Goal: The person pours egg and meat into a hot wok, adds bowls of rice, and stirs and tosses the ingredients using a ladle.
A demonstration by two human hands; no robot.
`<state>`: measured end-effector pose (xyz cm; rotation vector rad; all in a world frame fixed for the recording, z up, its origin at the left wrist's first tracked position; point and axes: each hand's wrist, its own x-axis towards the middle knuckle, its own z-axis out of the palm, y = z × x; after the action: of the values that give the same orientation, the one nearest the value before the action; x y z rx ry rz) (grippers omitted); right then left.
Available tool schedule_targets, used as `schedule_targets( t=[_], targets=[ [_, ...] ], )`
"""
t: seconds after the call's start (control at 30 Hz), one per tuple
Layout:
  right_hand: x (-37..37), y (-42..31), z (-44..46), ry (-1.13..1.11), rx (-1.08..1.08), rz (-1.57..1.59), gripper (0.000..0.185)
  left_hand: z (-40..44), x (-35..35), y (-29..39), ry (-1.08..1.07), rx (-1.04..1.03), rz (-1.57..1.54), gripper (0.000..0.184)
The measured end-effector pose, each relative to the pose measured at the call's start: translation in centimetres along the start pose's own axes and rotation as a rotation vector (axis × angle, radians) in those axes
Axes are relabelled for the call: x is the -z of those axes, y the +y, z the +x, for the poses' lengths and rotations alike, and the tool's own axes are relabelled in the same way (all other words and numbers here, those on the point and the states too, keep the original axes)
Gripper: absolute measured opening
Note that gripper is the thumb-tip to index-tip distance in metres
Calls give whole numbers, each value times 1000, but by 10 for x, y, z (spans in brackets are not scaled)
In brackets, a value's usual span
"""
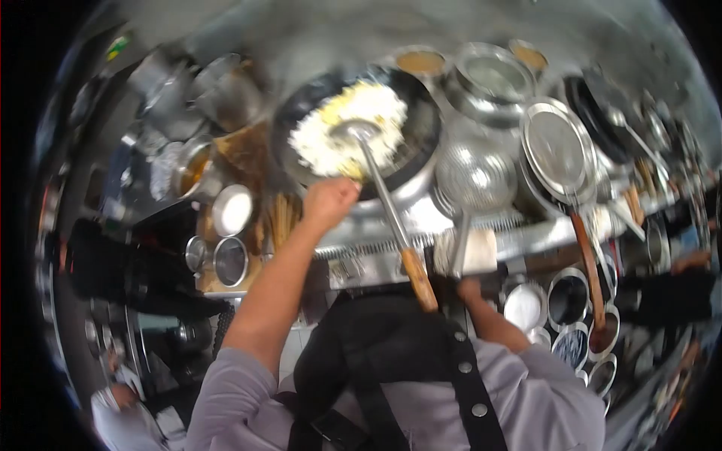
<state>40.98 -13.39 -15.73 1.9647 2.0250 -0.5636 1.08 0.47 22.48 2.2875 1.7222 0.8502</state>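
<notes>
Rice (387,105), white with yellow patches, lies in the wok (423,143), spread over the middle and left of its inner surface. The left hand (329,204) is at the near rim of the wok, and the rice lies just beyond its fingers. These fingers are curled inward; blur prevents telling whether they grasp the rim, pinch something small or are simply clenched.

A ladle (383,197) rests with its bowl on the rice. Its metal shaft passes to the right of the left hand and crosses the near rim; its wooden handle extends toward the apron (398,334), with neither hand on it.

The right hand (469,290) is low at the front edge of the stove, just below a folded cloth (480,252) and well apart from the rice. Its fingers are not clear enough to tell whether they are released or grasping.

A perforated strainer (475,177) lies right of the wok, its handle crossing the cloth. Further right is a round sieve (558,143). Left of the wok is a white bowl (232,211).
</notes>
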Motion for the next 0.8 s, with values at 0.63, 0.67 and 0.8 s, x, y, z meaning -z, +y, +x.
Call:
schedule_targets(
  t=[0.63,0.67,0.8],
  targets=[
    [411,-81,-304,437,-210,1468,35,1,14,-19,-55,-185,-64,41],
    [471,-92,-337,523,-159,1134,37,3,16,-21,-74,-182,-74,40],
    [652,-91,-387,781,128,-41,38,22,31,-18,-306,-86,-75,31]
  ],
)
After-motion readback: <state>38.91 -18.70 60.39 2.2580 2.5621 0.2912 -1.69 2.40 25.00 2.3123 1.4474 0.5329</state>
